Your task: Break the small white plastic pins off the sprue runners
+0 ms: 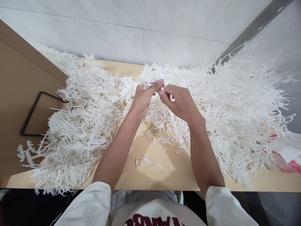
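Note:
My left hand [144, 98] and my right hand [176, 98] meet above the middle of the table, fingertips almost touching. Between them is a thin white plastic sprig [157, 101], its stem hanging below the fingers. The left thumb lies stretched along the top and the fingers curl beneath it. Thumb and forefinger of the right hand pinch close beside the left thumb tip. Some of the sprig is hidden by my fingers. Loose white branching pieces lie in a large heap [91, 125] at left and another heap [223, 122] at right.
Several small white bits [144, 160] lie scattered on the wooden tabletop [150, 179] before me. A brown board with a black metal handle [31, 114] stands at left. A red and white plastic bag [285, 157] is at right. Behind rises a tiled wall [124, 40] with a metal post [254, 31].

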Tool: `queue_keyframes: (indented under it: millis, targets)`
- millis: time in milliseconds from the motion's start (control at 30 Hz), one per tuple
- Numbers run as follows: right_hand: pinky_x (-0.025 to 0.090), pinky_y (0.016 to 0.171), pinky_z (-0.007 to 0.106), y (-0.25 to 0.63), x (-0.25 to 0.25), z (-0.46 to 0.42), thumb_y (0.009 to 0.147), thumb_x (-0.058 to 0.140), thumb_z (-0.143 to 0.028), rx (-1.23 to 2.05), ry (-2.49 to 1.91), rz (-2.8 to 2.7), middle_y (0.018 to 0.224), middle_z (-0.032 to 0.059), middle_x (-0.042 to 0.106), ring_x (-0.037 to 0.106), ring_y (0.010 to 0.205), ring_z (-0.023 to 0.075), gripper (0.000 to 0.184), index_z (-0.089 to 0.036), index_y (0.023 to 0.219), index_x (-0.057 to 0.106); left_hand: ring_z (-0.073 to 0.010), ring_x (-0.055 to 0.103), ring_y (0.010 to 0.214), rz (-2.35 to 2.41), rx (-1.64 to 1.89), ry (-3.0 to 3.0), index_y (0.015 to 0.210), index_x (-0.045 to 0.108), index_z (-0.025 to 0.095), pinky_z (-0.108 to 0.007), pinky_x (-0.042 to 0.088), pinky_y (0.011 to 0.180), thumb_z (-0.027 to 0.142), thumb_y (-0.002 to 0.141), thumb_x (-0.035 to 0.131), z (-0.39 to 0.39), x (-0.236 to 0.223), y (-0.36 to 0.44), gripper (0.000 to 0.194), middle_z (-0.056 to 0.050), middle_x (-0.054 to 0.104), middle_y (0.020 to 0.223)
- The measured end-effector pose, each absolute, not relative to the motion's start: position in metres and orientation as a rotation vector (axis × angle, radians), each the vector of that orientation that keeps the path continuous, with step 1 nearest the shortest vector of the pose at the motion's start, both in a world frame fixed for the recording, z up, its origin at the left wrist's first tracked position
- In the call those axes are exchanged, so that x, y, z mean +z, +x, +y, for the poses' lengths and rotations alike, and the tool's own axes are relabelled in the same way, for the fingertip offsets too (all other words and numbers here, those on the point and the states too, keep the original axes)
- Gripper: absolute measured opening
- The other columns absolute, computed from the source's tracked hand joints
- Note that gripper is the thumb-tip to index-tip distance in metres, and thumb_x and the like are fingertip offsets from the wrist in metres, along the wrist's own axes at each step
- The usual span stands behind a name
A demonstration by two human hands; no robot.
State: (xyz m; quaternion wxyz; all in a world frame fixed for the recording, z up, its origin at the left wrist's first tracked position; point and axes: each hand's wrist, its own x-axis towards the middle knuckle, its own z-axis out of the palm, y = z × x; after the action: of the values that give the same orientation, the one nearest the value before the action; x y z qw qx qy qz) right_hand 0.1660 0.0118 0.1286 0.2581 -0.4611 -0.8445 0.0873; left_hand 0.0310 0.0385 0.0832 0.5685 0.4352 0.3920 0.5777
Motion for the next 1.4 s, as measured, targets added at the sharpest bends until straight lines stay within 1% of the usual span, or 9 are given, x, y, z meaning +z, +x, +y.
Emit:
queue_keyframes:
  millis: [167, 367, 500, 633, 733, 900, 1100, 1267, 1400]
  targets:
    - [0.023, 0.056, 0.027, 0.161, 0.137, -0.001, 0.093, 0.037, -0.029, 0.251, -1.267, -2.415, 0.058, -0.0032, 0.04, 0.026, 0.052, 0.0087, 0.034, -0.019, 0.061, 0.038, -0.0153, 0.064, 0.082, 1.07, 1.402, 0.923, 0.074, 0.059, 0.018, -0.037, 0.05, 0.083, 0.045, 0.071, 0.072, 0.039, 0.076, 0.039, 0.03, -0.001, 0.065, 0.077]
    - [0.036, 0.065, 0.026, 0.14, 0.157, -0.034, 0.097, 0.033, -0.037, 0.672, -0.595, -2.659, 0.071, -0.0004, 0.059, 0.048, 0.064, 0.0098, 0.038, -0.019, 0.073, 0.056, -0.0147, 0.059, 0.074, 1.316, 1.346, 0.792, 0.072, 0.06, 0.019, -0.033, 0.046, 0.069, 0.046, 0.072, 0.07, 0.052, 0.059, 0.016, 0.029, -0.003, 0.064, 0.076]
    - [0.043, 0.081, 0.031, 0.158, 0.151, -0.019, 0.096, 0.036, -0.035, 0.477, -1.022, -2.326, 0.106, 0.0046, 0.064, 0.057, 0.094, 0.0163, 0.029, -0.025, 0.109, 0.06, -0.0176, 0.061, 0.073, 1.254, 1.163, 1.054, 0.073, 0.061, 0.019, -0.034, 0.046, 0.07, 0.047, 0.06, 0.079, 0.05, 0.066, 0.006, 0.035, -0.005, 0.065, 0.074]
    - [0.045, 0.086, 0.039, 0.19, 0.133, 0.011, 0.088, 0.051, -0.045, 0.374, -1.295, -2.106, 0.123, 0.0069, 0.058, 0.055, 0.107, 0.0223, 0.038, -0.028, 0.122, 0.056, -0.0173, 0.06, 0.072, 1.135, 1.054, 1.286, 0.079, 0.063, 0.017, -0.033, 0.046, 0.071, 0.044, 0.06, 0.079, 0.046, 0.073, 0.011, 0.036, -0.007, 0.067, 0.075]
    - [0.047, 0.079, 0.034, 0.196, 0.124, 0.022, 0.084, 0.055, -0.05, 0.6, -1.303, -2.109, 0.11, 0.0052, 0.065, 0.061, 0.094, 0.0186, 0.041, -0.026, 0.118, 0.059, -0.0185, 0.061, 0.078, 1.164, 0.996, 1.359, 0.09, 0.062, 0.017, -0.033, 0.047, 0.074, 0.043, 0.058, 0.08, 0.042, 0.077, 0.01, 0.045, -0.006, 0.067, 0.082]
    - [0.044, 0.067, 0.029, 0.191, 0.116, 0.027, 0.083, 0.056, -0.052, 0.65, -1.347, -1.963, 0.073, 0.0019, 0.066, 0.058, 0.066, 0.0118, 0.035, -0.018, 0.083, 0.065, -0.0177, 0.06, 0.079, 1.127, 0.913, 1.428, 0.082, 0.059, 0.017, -0.032, 0.047, 0.076, 0.05, 0.062, 0.076, 0.039, 0.083, 0.008, 0.042, -0.003, 0.062, 0.076]
    - [0.042, 0.069, 0.027, 0.19, 0.108, 0.033, 0.081, 0.051, -0.062, 0.828, -1.338, -1.927, 0.084, 0.0022, 0.066, 0.059, 0.073, 0.0124, 0.045, -0.021, 0.096, 0.059, -0.0185, 0.061, 0.088, 1.19, 1.145, 1.234, 0.081, 0.057, 0.018, -0.034, 0.045, 0.084, 0.06, 0.067, 0.069, 0.044, 0.076, 0.014, 0.045, -0.004, 0.065, 0.082]
    - [0.038, 0.066, 0.025, 0.182, 0.099, 0.035, 0.08, 0.05, -0.065, 0.772, -1.299, -2.095, 0.076, 0.0004, 0.062, 0.052, 0.069, 0.0103, 0.047, -0.019, 0.074, 0.058, -0.0175, 0.061, 0.085, 1.123, 1.205, 1.133, 0.082, 0.06, 0.016, -0.031, 0.046, 0.08, 0.058, 0.066, 0.072, 0.048, 0.072, 0.013, 0.046, -0.006, 0.067, 0.086]
    - [0.034, 0.061, 0.024, 0.178, 0.097, 0.035, 0.082, 0.046, -0.066, 0.714, -1.288, -2.072, 0.068, -0.0018, 0.057, 0.048, 0.061, 0.0085, 0.048, -0.019, 0.079, 0.057, -0.0131, 0.059, 0.074, 1.021, 1.207, 1.158, 0.075, 0.062, 0.016, -0.026, 0.045, 0.072, 0.052, 0.067, 0.073, 0.048, 0.072, 0.012, 0.039, -0.004, 0.066, 0.077]
